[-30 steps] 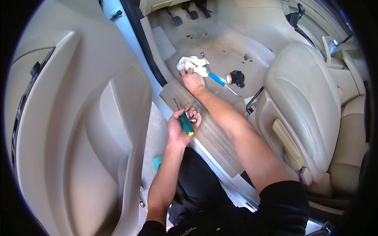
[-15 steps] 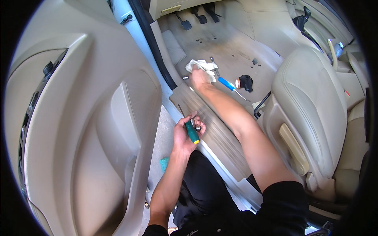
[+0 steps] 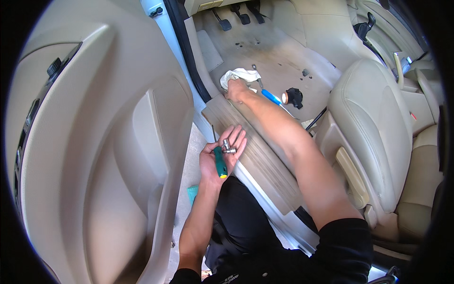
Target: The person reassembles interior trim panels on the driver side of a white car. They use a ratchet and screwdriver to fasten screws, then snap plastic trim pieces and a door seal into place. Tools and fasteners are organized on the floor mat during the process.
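Note:
Across the palm of my left hand lies a green screwdriver with a yellow end cap, held by the thumb, its thin shaft pointing toward the pedals. Small shiny metal sockets rest on the same palm beside the handle, and the fingers are spread. Farther out, my right hand reaches down to the car floor just inside the sill, against a crumpled white cloth. Its fingers point downward and close together; what they hold, if anything, is hidden. Right of it lie a ratchet-like metal tool and a blue-handled tool.
A black part with a pale round end and dark debris lie on the floor. Pedals are at the far end. The open door bounds the left, the seat the right; the ribbed sill runs between.
My left hand has opened its fingers, showing the sockets on the palm. My right hand has shifted slightly left and nearer, covering the spot where a small metal socket lay beside the cloth.

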Action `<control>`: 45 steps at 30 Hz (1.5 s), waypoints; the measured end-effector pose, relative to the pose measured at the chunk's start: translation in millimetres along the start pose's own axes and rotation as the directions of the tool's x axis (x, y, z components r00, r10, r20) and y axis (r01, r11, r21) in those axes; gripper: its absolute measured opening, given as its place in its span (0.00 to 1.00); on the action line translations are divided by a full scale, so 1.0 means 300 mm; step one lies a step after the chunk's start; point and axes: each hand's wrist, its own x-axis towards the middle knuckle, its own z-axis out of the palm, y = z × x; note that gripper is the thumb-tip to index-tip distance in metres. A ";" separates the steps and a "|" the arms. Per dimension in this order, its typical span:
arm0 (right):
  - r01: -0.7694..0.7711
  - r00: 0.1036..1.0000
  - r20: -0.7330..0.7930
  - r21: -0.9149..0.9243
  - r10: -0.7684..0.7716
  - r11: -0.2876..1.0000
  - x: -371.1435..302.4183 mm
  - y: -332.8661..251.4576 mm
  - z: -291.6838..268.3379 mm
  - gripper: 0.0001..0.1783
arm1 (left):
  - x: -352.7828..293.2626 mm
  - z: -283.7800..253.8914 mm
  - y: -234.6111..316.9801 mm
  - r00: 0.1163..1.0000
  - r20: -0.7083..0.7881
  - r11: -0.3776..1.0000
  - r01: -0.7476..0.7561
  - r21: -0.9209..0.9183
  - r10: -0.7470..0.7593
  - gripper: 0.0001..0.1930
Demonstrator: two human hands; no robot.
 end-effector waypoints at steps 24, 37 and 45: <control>0.008 0.849 0.526 0.070 -0.044 0.998 -0.553 -0.339 -0.333 0.14 | 0.096 -0.074 -0.050 0.984 -0.156 0.990 -0.062 0.127 0.081 0.24; -0.115 0.977 -0.177 0.036 0.120 0.993 -0.162 0.077 -0.195 0.56 | -0.021 -0.098 -0.030 0.945 -0.325 0.976 0.047 0.212 0.025 0.10; -0.070 0.946 -0.311 0.076 0.090 0.995 0.035 0.148 -0.106 0.23 | -0.187 -0.115 0.055 0.956 -0.289 0.968 0.116 0.221 -0.049 0.12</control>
